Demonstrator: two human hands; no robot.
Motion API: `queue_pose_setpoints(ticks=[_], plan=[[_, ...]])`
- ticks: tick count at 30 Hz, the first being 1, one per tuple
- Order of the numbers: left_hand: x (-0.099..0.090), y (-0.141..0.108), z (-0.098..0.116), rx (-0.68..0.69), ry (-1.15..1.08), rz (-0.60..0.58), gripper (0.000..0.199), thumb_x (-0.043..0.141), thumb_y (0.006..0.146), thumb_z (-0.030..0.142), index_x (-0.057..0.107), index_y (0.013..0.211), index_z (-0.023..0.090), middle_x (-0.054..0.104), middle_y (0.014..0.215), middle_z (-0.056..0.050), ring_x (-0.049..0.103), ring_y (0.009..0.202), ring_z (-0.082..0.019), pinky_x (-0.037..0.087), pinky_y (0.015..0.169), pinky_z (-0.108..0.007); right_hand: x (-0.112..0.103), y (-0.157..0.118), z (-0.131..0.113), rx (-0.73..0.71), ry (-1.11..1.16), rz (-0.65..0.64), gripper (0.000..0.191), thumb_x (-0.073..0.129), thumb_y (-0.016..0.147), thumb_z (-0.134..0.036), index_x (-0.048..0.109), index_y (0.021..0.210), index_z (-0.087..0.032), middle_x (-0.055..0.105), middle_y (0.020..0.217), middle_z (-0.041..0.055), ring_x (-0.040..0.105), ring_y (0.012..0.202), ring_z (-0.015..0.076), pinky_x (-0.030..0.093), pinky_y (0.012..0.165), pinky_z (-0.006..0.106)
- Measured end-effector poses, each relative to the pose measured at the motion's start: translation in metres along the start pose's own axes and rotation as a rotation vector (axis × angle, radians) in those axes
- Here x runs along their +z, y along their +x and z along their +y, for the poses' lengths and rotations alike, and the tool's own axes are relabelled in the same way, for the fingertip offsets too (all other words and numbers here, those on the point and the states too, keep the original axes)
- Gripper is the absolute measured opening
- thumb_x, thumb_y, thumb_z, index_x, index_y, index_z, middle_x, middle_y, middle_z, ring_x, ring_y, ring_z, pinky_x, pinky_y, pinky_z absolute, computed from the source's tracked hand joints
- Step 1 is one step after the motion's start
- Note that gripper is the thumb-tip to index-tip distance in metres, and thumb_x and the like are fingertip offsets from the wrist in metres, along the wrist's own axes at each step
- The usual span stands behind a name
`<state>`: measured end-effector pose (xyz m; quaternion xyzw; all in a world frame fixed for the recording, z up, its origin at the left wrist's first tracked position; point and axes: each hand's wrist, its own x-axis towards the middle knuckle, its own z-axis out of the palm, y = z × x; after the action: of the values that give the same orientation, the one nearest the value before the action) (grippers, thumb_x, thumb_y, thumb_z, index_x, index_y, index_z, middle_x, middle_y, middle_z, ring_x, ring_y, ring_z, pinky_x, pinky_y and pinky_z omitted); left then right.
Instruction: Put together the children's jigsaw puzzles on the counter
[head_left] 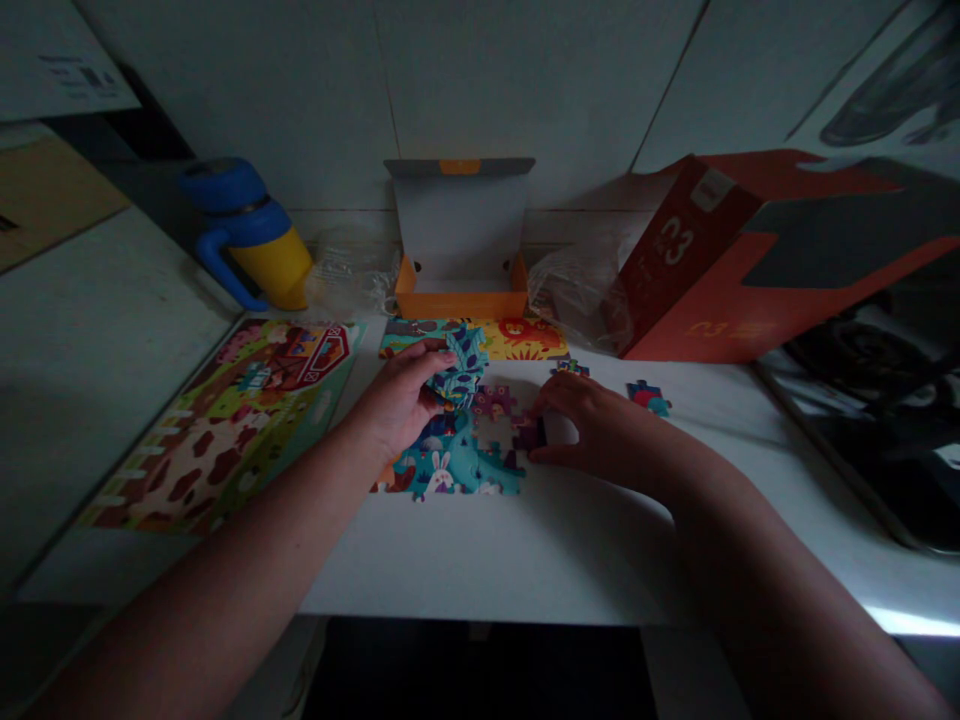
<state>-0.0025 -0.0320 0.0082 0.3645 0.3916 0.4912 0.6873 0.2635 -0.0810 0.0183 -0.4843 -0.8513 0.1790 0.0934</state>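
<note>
My left hand [409, 400] is closed on a small stack of jigsaw puzzle pieces [463, 362] with a teal leaf pattern, held over the upper left of a partly joined puzzle [469, 465]. A rabbit and a teal animal shape show on that puzzle, and part of it is hidden under the hand. At its right edge, my right hand [581, 425] has thumb and fingertips curled about a dark purple puzzle piece [531, 432]. Loose puzzle pieces lie just beyond the right hand [571, 368] and farther right [649, 397].
An open orange box [461, 305] stands against the wall, with crumpled clear plastic [577, 290] beside it. A farm picture sheet [225, 430] lies left, below a blue and yellow jug [262, 250]. A large red box [697, 270] stands right. The white table's front edge [480, 612] is near.
</note>
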Motion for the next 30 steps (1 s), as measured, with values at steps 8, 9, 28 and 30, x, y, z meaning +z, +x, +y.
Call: queue_pose_setpoints(ticks=[8, 9, 28, 30], plan=[[0.0, 0.0, 0.0, -0.001, -0.022, 0.0, 0.025, 0.083, 0.075, 0.024, 0.071, 0.097, 0.02, 0.073, 0.09, -0.002, 0.068, 0.077, -0.017, 0.057, 0.065, -0.031, -0.007, -0.003, 0.003, 0.038, 0.025, 0.057, 0.039, 0.078, 0.088, -0.05, 0.072, 0.118, -0.026, 0.07, 0.124, 0.0111, 0.068, 0.11, 0.0302, 0.055, 0.098, 0.045], [0.0, 0.0, 0.0, 0.001, -0.022, 0.003, 0.025, 0.083, 0.075, 0.024, 0.071, 0.097, 0.02, 0.072, 0.089, -0.002, 0.067, 0.076, -0.017, 0.057, 0.064, -0.03, -0.013, -0.005, 0.007, 0.079, 0.019, 0.107, 0.038, 0.074, 0.091, -0.051, 0.072, 0.119, -0.025, 0.072, 0.12, 0.0108, 0.07, 0.104, 0.0286, 0.056, 0.092, 0.043], [0.005, -0.006, -0.002, 0.023, 0.174, -0.001, 0.031, 0.091, 0.068, 0.029, 0.071, 0.089, 0.018, 0.069, 0.08, 0.0, 0.063, 0.07, -0.014, 0.05, 0.063, -0.025, -0.027, -0.004, 0.004, 0.294, 0.347, 0.42, 0.037, 0.061, 0.099, -0.055, 0.074, 0.105, -0.021, 0.077, 0.093, 0.0082, 0.069, 0.077, 0.0217, 0.05, 0.066, 0.033], [0.007, -0.009, -0.006, 0.056, 0.242, -0.048, 0.031, 0.092, 0.069, 0.031, 0.074, 0.091, 0.019, 0.069, 0.083, 0.0, 0.062, 0.074, -0.013, 0.049, 0.068, -0.024, -0.012, 0.006, -0.009, 0.206, 0.511, 0.347, 0.041, 0.066, 0.096, -0.056, 0.07, 0.118, -0.021, 0.077, 0.1, 0.0083, 0.07, 0.082, 0.0207, 0.053, 0.069, 0.032]])
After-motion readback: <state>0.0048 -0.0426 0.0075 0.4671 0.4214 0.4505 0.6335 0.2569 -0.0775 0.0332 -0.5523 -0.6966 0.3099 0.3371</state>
